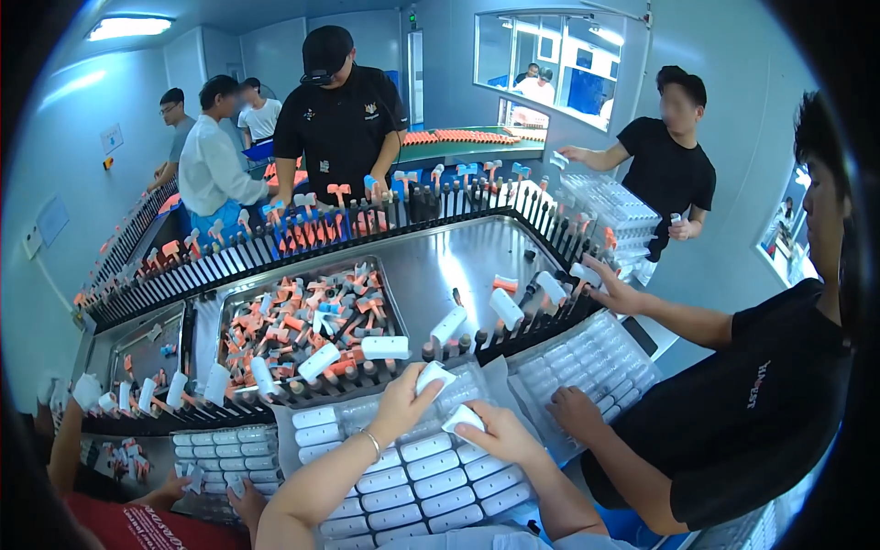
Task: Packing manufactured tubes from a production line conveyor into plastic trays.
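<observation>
Clearly, our left fingers (418, 387) and right fingers (489, 425) pinch white casings (437, 376), probably light, stiff, slick (best gripped by edges), the clear tray (365, 414) beneath them.

Head-worn fisheye looked forward and down over tabletop (467, 247) from near side; hands (406, 400) sat close below, back wall (270, 48) well off.

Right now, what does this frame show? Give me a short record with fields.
Left hand: grips a white piece
Right hand: grips another white piece
Below hands: clear tray, partly filled with rows of white blocks
Ahead: metal tray heaped with parts, mostly orange and dark
Beyond: black posts, some topped with orange or blue pieces
Right neighbour: a person, one hand at a second tray
</observation>
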Available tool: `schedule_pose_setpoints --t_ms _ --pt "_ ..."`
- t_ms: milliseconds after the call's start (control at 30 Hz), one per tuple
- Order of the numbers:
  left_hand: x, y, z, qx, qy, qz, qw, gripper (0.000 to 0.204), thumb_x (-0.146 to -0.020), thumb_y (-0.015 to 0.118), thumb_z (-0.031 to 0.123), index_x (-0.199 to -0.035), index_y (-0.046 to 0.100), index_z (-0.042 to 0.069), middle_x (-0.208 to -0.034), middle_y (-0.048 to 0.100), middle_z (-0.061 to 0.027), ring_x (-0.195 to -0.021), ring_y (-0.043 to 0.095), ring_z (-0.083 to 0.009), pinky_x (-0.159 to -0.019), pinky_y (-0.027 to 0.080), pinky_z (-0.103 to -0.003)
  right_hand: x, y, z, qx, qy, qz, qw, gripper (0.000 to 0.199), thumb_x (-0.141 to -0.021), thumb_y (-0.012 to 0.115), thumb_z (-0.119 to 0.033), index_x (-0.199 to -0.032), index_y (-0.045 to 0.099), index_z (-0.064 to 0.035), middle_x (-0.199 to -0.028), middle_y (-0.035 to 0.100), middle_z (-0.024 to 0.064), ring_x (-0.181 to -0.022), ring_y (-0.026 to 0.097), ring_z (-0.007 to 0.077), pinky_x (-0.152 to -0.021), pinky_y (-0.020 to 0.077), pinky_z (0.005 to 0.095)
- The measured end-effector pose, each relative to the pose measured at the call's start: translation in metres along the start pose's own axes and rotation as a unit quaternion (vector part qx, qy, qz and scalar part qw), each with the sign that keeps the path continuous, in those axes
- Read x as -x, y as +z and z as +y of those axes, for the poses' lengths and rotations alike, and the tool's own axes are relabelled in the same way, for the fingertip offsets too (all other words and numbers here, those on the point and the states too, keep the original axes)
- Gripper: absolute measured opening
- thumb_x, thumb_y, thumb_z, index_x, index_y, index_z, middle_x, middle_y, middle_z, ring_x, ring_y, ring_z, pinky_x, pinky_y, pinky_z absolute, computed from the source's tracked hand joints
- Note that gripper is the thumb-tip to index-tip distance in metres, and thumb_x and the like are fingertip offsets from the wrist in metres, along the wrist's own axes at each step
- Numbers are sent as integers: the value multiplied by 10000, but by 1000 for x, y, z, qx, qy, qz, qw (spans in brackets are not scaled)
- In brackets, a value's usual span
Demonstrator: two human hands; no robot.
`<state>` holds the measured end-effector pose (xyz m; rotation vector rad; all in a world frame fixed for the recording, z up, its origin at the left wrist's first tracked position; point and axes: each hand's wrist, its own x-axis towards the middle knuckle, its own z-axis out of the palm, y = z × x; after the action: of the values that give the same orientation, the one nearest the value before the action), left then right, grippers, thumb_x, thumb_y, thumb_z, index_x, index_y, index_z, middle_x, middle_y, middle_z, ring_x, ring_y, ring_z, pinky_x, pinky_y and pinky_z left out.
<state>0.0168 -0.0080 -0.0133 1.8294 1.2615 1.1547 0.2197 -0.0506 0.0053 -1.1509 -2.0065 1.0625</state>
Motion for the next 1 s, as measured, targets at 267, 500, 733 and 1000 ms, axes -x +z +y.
schedule_pose_setpoints --t_ms 267,500,733,1000 --pt "1 -1 -1 -16 7 10 1000 374 -863 613 316 -1099 528 40 -881 639 -169 -763 647 -313 -656 491 -359 -2 0 1 -9 -32 13 999 418 -843 624 -355 -1086 569 -19 -832 627 200 -773 623 360 -662 475 389" --pt "4 -1 -3 0 6 0 1000 419 -865 603 363 -1115 519 37 -913 630 -191 -815 621 -351 -685 478 -387 3 5 -6 -56 -3 26 998 324 -841 633 -224 -1058 578 10 -821 638 138 -742 611 181 -672 469 307" --pt "8 -4 -12 -14 0 0 1000 458 -864 586 395 -1139 499 39 -933 630 -194 -861 621 -357 -718 481 -400 0 13 -9 -51 5 26 998 344 -832 629 -213 -1066 574 33 -799 642 124 -695 588 154 -633 466 293" --pt "5 -6 -3 -20 31 4 999 411 -876 573 373 -1105 496 40 -948 619 -185 -859 612 -361 -716 476 -404 2 7 -2 -55 39 34 997 361 -843 617 -242 -1045 572 54 -782 636 112 -699 568 146 -629 458 292"
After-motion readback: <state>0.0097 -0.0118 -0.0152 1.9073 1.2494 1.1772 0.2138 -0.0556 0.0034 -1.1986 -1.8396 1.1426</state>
